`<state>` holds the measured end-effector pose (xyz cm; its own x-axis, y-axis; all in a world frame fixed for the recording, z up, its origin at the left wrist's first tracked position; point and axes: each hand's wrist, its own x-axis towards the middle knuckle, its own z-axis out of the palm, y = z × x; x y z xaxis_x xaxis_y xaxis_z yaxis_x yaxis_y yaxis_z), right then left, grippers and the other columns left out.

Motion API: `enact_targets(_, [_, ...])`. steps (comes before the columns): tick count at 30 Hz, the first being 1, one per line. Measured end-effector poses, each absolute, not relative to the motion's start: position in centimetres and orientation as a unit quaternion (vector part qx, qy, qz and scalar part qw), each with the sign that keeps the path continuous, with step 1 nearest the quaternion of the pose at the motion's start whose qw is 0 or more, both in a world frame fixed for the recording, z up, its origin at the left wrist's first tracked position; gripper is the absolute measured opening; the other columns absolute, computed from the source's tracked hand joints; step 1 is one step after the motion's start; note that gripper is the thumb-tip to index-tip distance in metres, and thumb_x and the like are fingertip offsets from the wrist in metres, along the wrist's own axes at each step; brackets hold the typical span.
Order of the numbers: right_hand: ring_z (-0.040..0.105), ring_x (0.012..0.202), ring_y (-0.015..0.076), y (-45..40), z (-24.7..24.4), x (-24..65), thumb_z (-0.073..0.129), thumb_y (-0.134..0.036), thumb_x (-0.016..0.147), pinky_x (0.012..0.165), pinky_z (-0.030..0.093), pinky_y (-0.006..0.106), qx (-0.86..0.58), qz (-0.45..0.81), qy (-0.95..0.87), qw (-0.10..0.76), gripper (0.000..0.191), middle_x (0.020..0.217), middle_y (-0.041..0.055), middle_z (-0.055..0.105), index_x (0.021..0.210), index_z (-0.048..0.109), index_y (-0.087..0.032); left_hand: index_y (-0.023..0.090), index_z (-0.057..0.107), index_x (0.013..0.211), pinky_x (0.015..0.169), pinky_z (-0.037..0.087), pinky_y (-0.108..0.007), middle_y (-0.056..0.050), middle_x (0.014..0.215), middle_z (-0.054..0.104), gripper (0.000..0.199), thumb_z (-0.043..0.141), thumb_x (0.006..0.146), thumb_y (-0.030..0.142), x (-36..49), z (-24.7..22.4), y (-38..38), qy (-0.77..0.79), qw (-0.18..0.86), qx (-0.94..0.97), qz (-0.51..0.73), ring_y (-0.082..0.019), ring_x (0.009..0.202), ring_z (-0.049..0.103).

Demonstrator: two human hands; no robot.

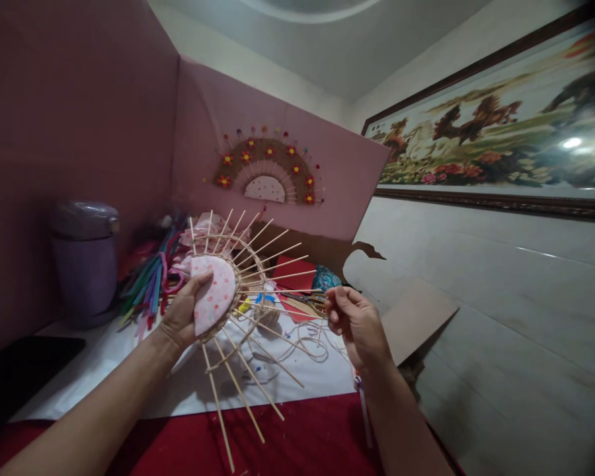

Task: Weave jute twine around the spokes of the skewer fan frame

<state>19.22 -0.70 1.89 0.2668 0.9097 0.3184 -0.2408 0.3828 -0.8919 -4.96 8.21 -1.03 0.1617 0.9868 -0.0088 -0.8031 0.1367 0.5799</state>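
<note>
A half-round woven frame (250, 264) of thin wooden sticks fans out in front of me. Its flat centre is a white cloth-covered half disc (215, 301) with pink dots. My left hand (183, 307) grips this half disc, thumb on its face and fingers behind. Rows of twine (263, 271) run around the sticks, close to the disc and again farther out. At the stick tips on the right, my right hand (354, 320) is closed in a pinch, apparently on the twine; the fingers partly hide it. Loose twine loops (312, 350) lie below on the white sheet.
A similar arch with red flowers (269, 151) is pinned to the pink board (327, 172). Coloured fuzzy stems (149, 291) and a purple lidded container (85, 264) stand left. Scissors (297, 299), red paper (293, 272) and blue yarn (327, 277) lie behind the frame. Brown cardboard (416, 317) leans right.
</note>
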Motion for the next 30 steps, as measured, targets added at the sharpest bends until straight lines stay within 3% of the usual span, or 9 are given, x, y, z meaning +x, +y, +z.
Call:
enact_targets(4, [0.038, 0.040, 0.0042, -0.2, 1.4, 18.4, 0.065, -0.043, 0.069, 0.033, 0.026, 0.015, -0.402, 0.386, -0.474, 0.682, 0.030, 0.058, -0.0005, 0.055, 0.073, 0.059, -0.014, 0.008, 0.061, 0.084, 0.055, 0.057, -0.032, -0.011, 0.063, 0.071, 0.014, 0.050, 0.076, 0.009, -4.9, -1.1, 8.2, 0.208, 0.726, 0.230, 0.613, -0.020, 0.053, 0.066])
enact_targets(10, [0.030, 0.035, 0.0039, 0.1, 1.3, 18.4, 0.066, -0.044, 0.067, 0.032, 0.021, 0.018, -0.476, 0.264, -0.520, 0.658, 0.032, 0.047, -0.0039, 0.048, 0.061, 0.055, -0.015, 0.008, 0.062, 0.084, 0.055, 0.057, -0.034, -0.010, 0.063, 0.071, 0.014, 0.050, 0.076, 0.011, -4.9, -1.6, 8.5, 0.204, 0.724, 0.256, 0.607, -0.019, 0.052, 0.066])
enact_targets(14, [0.034, 0.038, 0.0057, 0.0, 1.1, 18.6, 0.064, -0.045, 0.068, 0.035, 0.024, 0.019, -0.510, 0.149, -0.540, 0.652, 0.032, 0.048, -0.0028, 0.049, 0.063, 0.058, -0.014, 0.008, 0.061, 0.083, 0.054, 0.057, -0.033, -0.009, 0.062, 0.070, 0.012, 0.051, 0.076, 0.010, -5.0, -1.6, 8.6, 0.217, 0.716, 0.262, 0.610, -0.019, 0.051, 0.065])
enact_targets(18, [0.036, 0.039, 0.0065, -0.1, 1.0, 19.0, 0.063, -0.046, 0.068, 0.036, 0.026, 0.020, -0.515, 0.112, -0.539, 0.657, 0.032, 0.048, -0.0034, 0.048, 0.063, 0.057, -0.014, 0.008, 0.061, 0.081, 0.051, 0.057, -0.031, -0.009, 0.061, 0.070, 0.012, 0.051, 0.076, 0.010, -5.0, -1.5, 8.4, 0.215, 0.722, 0.254, 0.607, -0.019, 0.050, 0.065])
enact_targets(25, [0.031, 0.036, 0.0031, -0.8, 2.4, 19.9, 0.059, -0.041, 0.074, 0.033, 0.021, 0.017, -0.366, 0.123, -0.390, 0.836, 0.028, 0.053, -0.0079, 0.041, 0.068, 0.043, -0.019, 0.008, 0.061, 0.085, 0.055, 0.057, -0.032, -0.010, 0.063, 0.071, 0.014, 0.049, 0.076, 0.008, -4.9, -1.1, 8.3, 0.209, 0.721, 0.234, 0.618, -0.019, 0.053, 0.067])
enact_targets(30, [0.027, 0.033, 0.0033, -1.6, 2.6, 19.9, 0.046, -0.042, 0.083, 0.032, 0.018, 0.018, -0.347, 0.123, -0.378, 0.849, 0.037, 0.046, -0.0082, 0.034, 0.057, 0.034, -0.019, 0.007, 0.061, 0.089, 0.055, 0.057, -0.031, -0.011, 0.063, 0.071, 0.017, 0.049, 0.077, 0.009, -5.0, -0.9, 8.1, 0.201, 0.724, 0.226, 0.620, -0.020, 0.054, 0.067])
